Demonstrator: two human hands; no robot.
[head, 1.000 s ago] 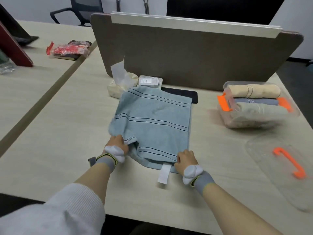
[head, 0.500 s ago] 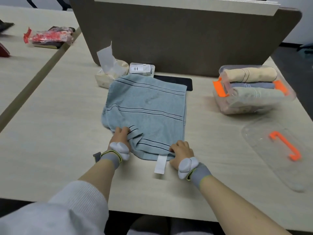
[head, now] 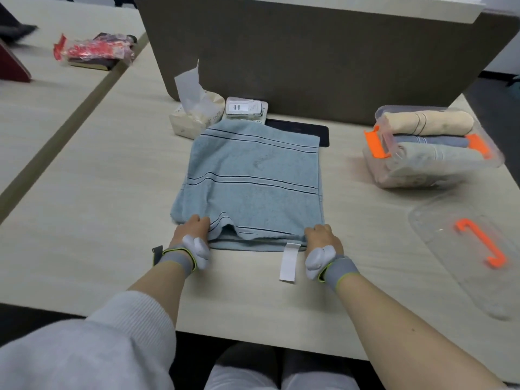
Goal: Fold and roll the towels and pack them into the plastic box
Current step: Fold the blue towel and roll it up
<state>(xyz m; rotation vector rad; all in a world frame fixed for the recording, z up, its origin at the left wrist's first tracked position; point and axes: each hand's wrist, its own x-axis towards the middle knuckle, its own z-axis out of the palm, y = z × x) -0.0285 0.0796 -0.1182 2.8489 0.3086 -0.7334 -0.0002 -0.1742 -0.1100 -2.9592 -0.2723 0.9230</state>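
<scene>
A light blue towel (head: 253, 181) with dark stripes lies folded flat in the middle of the table, a white label hanging off its near edge. My left hand (head: 192, 230) pinches the near left corner, where the top layer is bunched. My right hand (head: 320, 235) grips the near right corner. At the right stands the clear plastic box (head: 385, 175) with orange latches. It holds rolled towels: a cream one on top, a grey-blue one and a pale one below. Its clear lid (head: 461, 249) with an orange handle lies on the table nearer to me.
A tissue pack (head: 194, 116), a white device (head: 244, 108) and a black phone (head: 304, 130) sit just beyond the towel, against a brown divider panel (head: 309, 52). A red packet (head: 92, 49) lies on the neighbouring table at the far left. The table's front edge is close to my body.
My hands have spread along the towel's near edge, the right one moving out to the corner. The bunched fold near my left hand is flatter. The camera tilted down and closer.
</scene>
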